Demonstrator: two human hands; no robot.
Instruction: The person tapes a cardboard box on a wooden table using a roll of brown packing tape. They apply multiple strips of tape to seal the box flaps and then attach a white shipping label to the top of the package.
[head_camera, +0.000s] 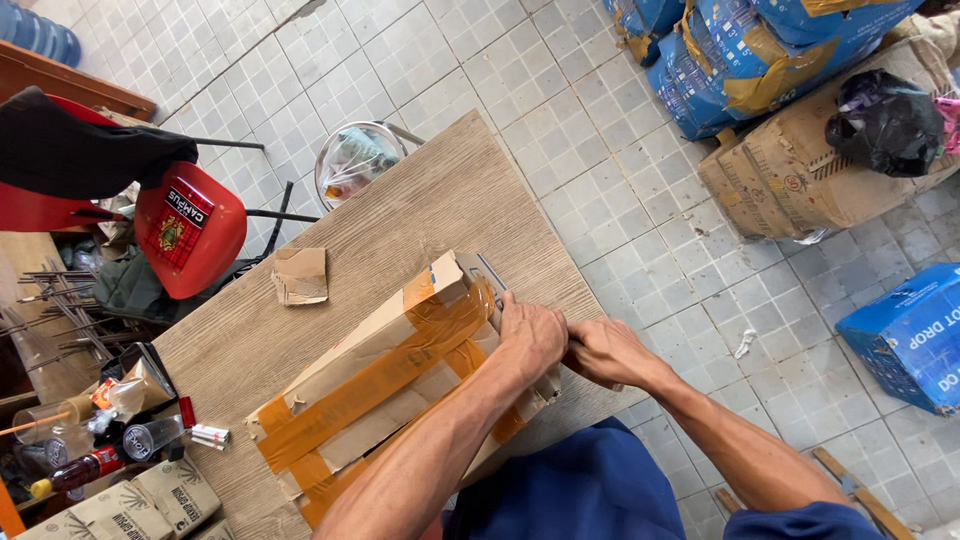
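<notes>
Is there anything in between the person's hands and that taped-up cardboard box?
Nothing visible. The left hand rests right on the taped cardboard box at its near end, and the right hand meets it at the same edge. The loose cardboard scrap lies apart on the wooden table.

Storeroom, stacked cardboard boxes (800, 170), blue cartons (905, 335), tiled floor (620, 190)

**Count of items in view**

Two hands: left hand (532, 338), right hand (608, 352). One taped cardboard box (385, 385) on one wooden table (420, 205). One loose cardboard scrap (300, 275). One red chair (190, 228). One wire bin (355, 160). One black bag (885, 122).
</notes>
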